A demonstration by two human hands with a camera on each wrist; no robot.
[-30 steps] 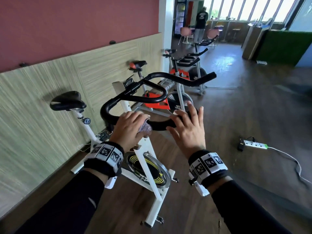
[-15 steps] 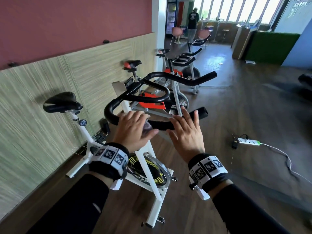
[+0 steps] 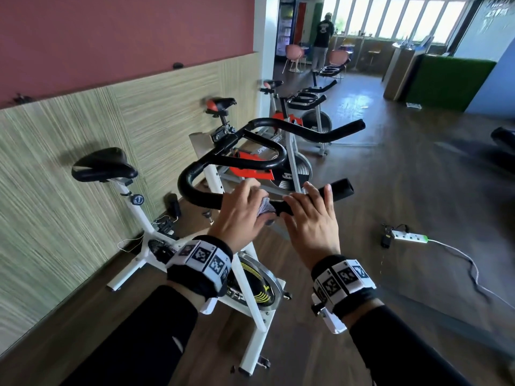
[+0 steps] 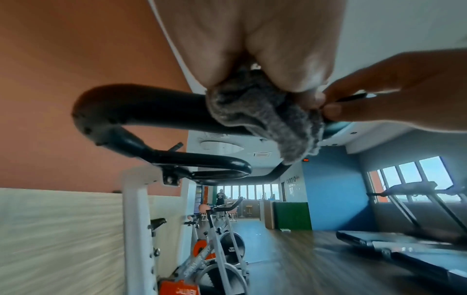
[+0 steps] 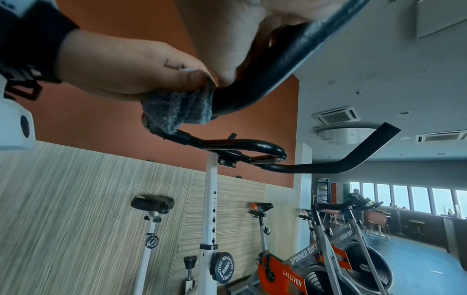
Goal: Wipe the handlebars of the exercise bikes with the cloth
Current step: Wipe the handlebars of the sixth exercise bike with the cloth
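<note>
A white exercise bike (image 3: 250,280) has black looped handlebars (image 3: 200,196). My left hand (image 3: 239,215) grips a bunched grey cloth (image 3: 266,211) and presses it onto the near handlebar arm. In the left wrist view the cloth (image 4: 265,113) wraps over the bar (image 4: 151,107) under my left hand (image 4: 252,49). My right hand (image 3: 309,221) lies on the same bar just right of the cloth, fingers straight across it, thumb beside the cloth. The bar's free end (image 3: 344,188) sticks out past those fingers. In the right wrist view the cloth (image 5: 177,111) hangs from the bar (image 5: 278,65).
An orange-and-grey spin bike (image 3: 289,165) stands right behind, with more bikes (image 3: 309,98) beyond it. The panelled wall (image 3: 83,135) runs close on the left. A power strip (image 3: 409,236) with a cable lies on the wooden floor at right. A person (image 3: 322,37) stands far back.
The bar's free end, covered by my right fingers a second ago, now shows beyond them. Both hands stay on the near bar, the cloth still under my left hand.
</note>
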